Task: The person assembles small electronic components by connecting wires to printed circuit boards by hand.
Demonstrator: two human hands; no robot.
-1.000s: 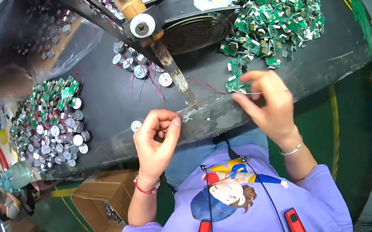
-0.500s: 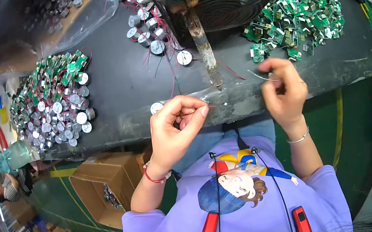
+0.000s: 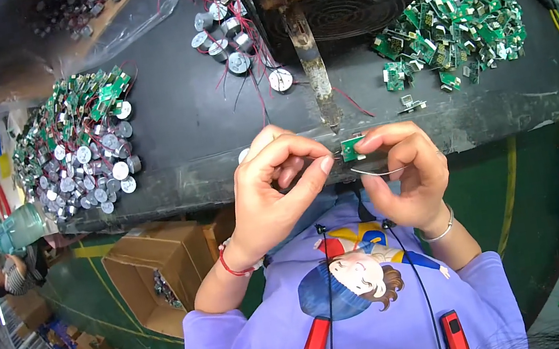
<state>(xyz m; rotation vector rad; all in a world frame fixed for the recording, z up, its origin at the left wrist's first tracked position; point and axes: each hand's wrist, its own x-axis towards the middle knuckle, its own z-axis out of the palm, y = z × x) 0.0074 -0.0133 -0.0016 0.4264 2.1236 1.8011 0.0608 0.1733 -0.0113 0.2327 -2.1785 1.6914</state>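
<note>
My left hand [image 3: 278, 186] is closed in a pinch on thin wires [image 3: 336, 156], whose ends reach the edge of a small green circuit board [image 3: 350, 148]. Thumb and fingers of my right hand [image 3: 411, 167] grip that board, and a length of silvery solder wire [image 3: 371, 172] sticks out from the same hand. Just above the board points the tip of a fixed soldering iron [image 3: 323, 97], close to the table edge. A round motor [image 3: 244, 155] shows partly behind my left hand. I cannot tell whether wires and board touch.
Loose green boards [image 3: 465, 3] are heaped at the right, with a single board [image 3: 412, 103] near the edge. Motors with red wires [image 3: 227, 39] lie at centre back. Motors joined to boards [image 3: 80, 152] pile up left. A cardboard box [image 3: 155, 269] stands below.
My right hand has moved left toward my left hand and now holds a green board along with the solder wire. My left hand has shifted slightly right. A single board now shows near the edge.
</note>
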